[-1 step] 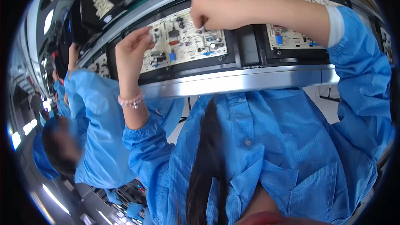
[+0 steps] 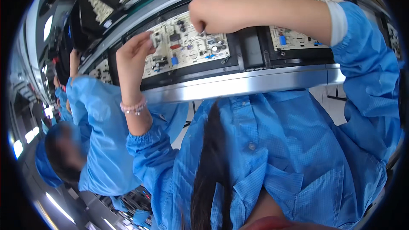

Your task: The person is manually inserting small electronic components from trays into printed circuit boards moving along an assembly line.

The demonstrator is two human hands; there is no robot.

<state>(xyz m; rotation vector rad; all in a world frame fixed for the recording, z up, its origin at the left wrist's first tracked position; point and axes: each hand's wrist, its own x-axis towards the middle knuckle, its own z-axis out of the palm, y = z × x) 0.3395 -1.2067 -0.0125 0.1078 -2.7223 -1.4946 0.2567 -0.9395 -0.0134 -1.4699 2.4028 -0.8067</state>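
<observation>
A cream circuit board [image 2: 187, 55] lies in a black carrier frame [image 2: 187, 76], covered with small parts, among them a blue block, a dark chip and a round capacitor. Over its left end, my left hand [image 2: 133, 55] has thumb and fingers pinched together; a small pale bit shows at the tips, too unclear to name. My right hand [image 2: 213, 12] reaches across from the right, fingers curled down onto the board's upper middle. The back of that hand hides most of what its fingertips hold or press. A pink bead bracelet [image 2: 133, 105] circles my left wrist.
Another circuit board [image 2: 294, 41] sits in a carrier on the right, partly under my right forearm. A metal rail [image 2: 238, 80] runs along the near edge. Black bins of pale parts [image 2: 99, 4] stand at the far left. A co-worker in blue [image 2: 106, 145] is close on my left.
Both hands and the boards sit slightly further left in the picture. My right hand stays bent over the board and my left stays pinched.
</observation>
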